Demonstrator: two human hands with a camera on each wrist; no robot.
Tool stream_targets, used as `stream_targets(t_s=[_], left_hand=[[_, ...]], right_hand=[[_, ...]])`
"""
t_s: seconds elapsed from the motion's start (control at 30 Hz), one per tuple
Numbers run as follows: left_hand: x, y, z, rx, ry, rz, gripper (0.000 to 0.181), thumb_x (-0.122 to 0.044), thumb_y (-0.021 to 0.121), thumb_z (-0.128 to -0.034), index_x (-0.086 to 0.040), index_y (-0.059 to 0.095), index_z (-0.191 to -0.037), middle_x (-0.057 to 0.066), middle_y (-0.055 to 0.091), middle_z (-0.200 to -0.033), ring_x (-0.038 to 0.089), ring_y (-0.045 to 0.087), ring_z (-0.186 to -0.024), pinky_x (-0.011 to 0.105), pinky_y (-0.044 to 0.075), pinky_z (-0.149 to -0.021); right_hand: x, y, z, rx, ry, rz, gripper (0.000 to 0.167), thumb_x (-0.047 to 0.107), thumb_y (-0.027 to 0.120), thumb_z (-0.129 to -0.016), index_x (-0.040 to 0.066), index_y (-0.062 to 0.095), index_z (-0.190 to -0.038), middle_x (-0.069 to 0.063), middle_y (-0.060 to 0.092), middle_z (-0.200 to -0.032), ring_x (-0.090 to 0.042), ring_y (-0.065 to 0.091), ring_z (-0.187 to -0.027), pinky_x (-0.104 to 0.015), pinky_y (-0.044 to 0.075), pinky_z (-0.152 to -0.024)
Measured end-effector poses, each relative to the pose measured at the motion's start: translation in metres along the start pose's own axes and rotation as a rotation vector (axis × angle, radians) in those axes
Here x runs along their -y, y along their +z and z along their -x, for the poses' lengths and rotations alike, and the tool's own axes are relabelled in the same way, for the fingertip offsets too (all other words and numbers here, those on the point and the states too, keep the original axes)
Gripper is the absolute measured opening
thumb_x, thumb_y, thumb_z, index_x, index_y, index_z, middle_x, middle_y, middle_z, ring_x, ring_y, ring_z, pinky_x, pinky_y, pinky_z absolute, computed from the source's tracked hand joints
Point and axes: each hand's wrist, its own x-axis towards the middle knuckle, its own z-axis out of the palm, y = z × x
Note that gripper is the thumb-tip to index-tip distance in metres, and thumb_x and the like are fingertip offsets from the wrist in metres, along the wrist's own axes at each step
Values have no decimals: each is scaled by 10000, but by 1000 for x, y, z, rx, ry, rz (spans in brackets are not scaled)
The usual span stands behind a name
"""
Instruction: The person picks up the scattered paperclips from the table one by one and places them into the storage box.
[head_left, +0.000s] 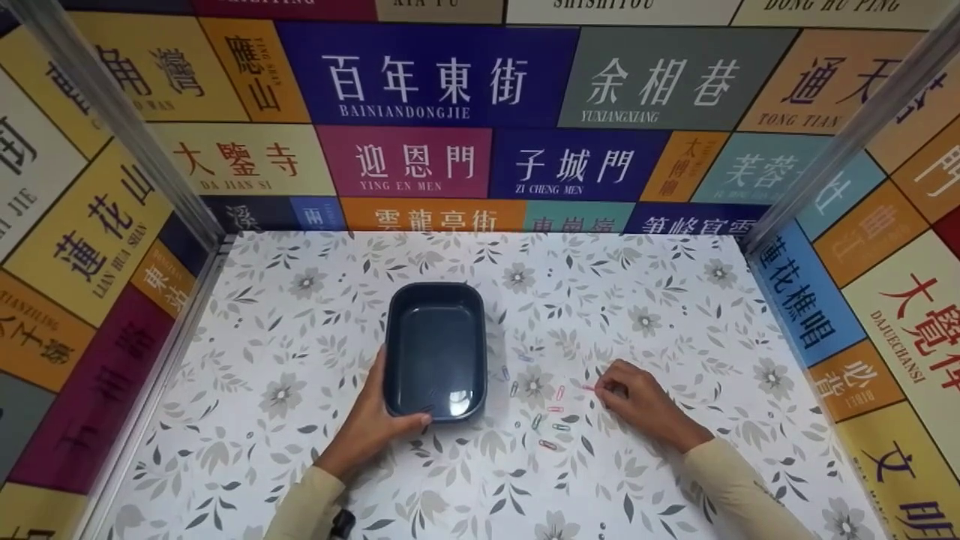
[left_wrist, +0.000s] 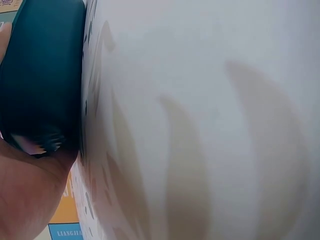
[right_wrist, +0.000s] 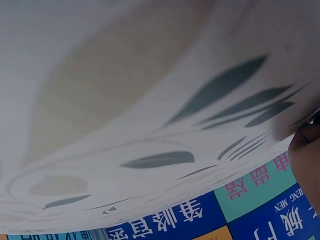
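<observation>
A dark blue rectangular dish with rounded corners rests on the table in the head view, and no contents show inside. My left hand grips its near left corner, thumb at the front rim and fingers along the left side. The left wrist view shows the dish's dark wall against that hand. To the right, my right hand pinches a pink paper clip low over the table. Between dish and right hand lie several paper clips, among them a red one, a green one and a blue one.
The white table top has a grey leaf and flower pattern. Panels printed with large characters stand at the back and both sides. Metal corner posts rise at the back left and back right.
</observation>
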Motion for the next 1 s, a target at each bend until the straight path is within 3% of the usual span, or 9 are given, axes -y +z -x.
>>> stream_targets(t_s=[0.2,0.47,0.73,1.0], left_hand=[[0,2,-1,-3,2,1,1423,-246,1028,-784,-263,27,-1796,55,102,-1851,295,115,-1691,558,128,-1334],[0,1,1,-10,-7,-4,1443,-279,1039,-763,-172,34,-1793,84,88,-1850,314,98,-1694,540,118,-1338],[-1,0,1,-11,-11,2,1446,-275,1040,-761,-146,33,-1790,96,94,-1850,312,102,-1695,534,112,-1343],[-3,2,3,-18,38,-29,1405,-243,1034,-780,-85,58,-1777,178,111,-1838,405,135,-1680,621,173,-1318]], right_hand=[[0,-2,1,-8,53,-28,168,-37,804,-973,118,777,-915,70,642,-894,-68,585,-744,-192,490,-666],[4,-2,-1,-4,110,-94,113,3,810,-986,106,790,-944,34,656,-896,-101,602,-713,-206,497,-644],[6,-1,-3,-15,131,-81,168,-7,818,-972,148,786,-917,61,648,-887,-91,589,-734,-206,490,-660],[13,-2,-3,-42,95,-137,130,-6,811,-980,120,806,-946,-22,669,-887,-146,599,-700,-214,484,-634]])
